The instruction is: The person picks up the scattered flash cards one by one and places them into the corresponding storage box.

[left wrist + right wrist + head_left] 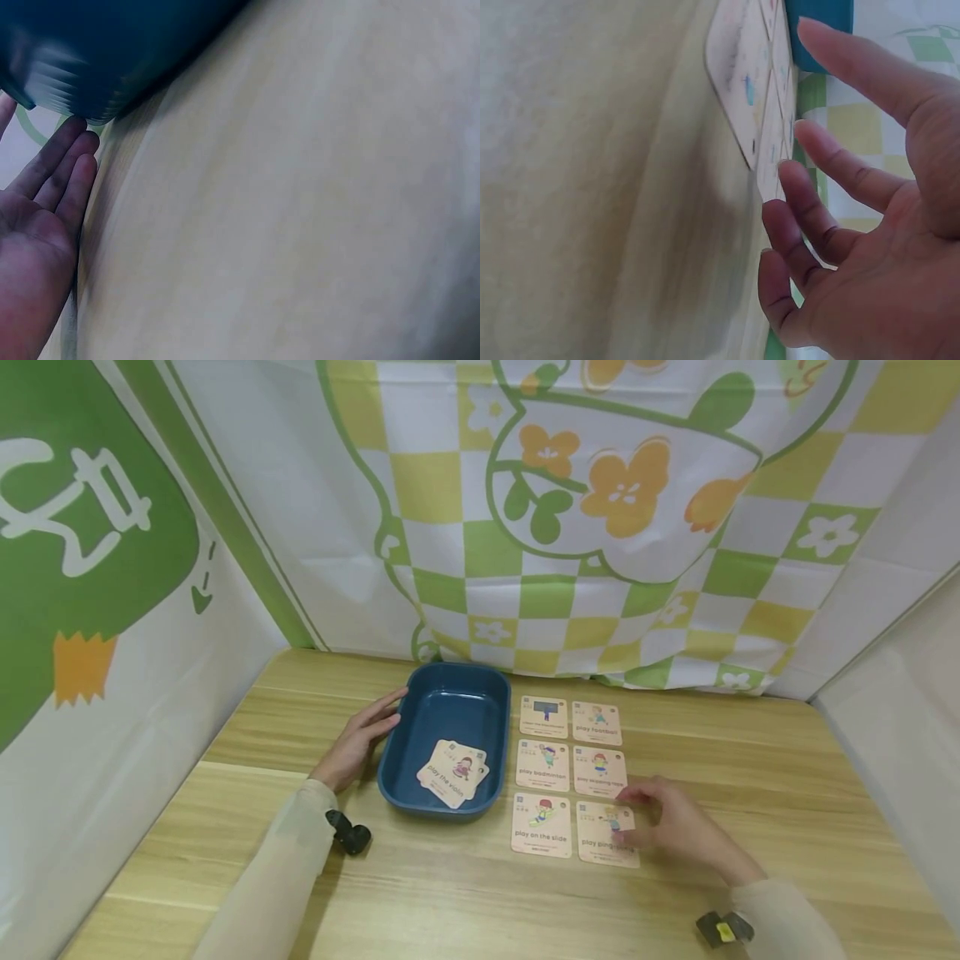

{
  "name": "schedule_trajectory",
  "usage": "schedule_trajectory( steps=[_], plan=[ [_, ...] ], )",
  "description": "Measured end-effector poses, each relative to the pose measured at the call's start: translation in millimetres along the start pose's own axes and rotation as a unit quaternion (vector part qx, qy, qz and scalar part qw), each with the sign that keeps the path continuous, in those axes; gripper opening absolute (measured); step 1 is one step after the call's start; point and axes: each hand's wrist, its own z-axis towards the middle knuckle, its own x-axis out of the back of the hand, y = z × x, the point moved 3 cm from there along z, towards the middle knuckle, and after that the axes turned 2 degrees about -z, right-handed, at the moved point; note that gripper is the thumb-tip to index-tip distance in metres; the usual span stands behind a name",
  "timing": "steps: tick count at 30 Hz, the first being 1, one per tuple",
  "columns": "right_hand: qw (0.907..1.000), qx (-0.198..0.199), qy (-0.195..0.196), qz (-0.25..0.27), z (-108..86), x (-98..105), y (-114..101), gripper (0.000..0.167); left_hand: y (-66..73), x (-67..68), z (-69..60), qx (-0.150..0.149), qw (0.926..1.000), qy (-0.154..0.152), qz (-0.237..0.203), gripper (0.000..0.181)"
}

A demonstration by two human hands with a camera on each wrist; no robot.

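Note:
A blue tray (387, 760) holds a few overlapping cards, the top one reading "play the violin" (454, 772). My left hand (358, 743) rests against the tray's left side with its fingers extended; in the left wrist view the hand (45, 217) touches the tray's side (112, 45). Right of the tray, several cards lie in two columns. My right hand (675, 825) is over the right edge of the "play ping-pong" card (606, 852), near the "play skipping rope" card (600, 770). In the right wrist view the hand (855, 217) has spread, slightly bent fingers and holds nothing.
The wooden table (465, 902) extends around the tray and cards. A patterned cloth (555, 602) hangs behind the table's back edge, and white and green fabric (225, 602) stands on the left. Other cards include "play on the slide" (542, 827) and "play football" (597, 723).

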Motion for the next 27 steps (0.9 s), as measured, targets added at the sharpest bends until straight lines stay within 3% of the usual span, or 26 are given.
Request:
schedule_trajectory(
  steps=[12,18,27],
  plan=[
    [0.9976,-0.023,-0.019,-0.063,-5.0,-2.8,5.1,0.079,0.9,-0.2,-0.2,-0.001,1.0000,-0.001,0.002,0.052],
    [0.9941,-0.033,-0.014,-0.102,-6.1,-1.1,6.5,0.086,1.6,-0.6,-0.6,-0.003,1.0000,-0.001,0.003,0.052],
    [0.9923,-0.031,-0.023,-0.118,-9.1,-1.9,3.7,0.089,2.0,-1.2,-1.3,-0.002,1.0000,0.001,0.003,0.052]
  ],
)
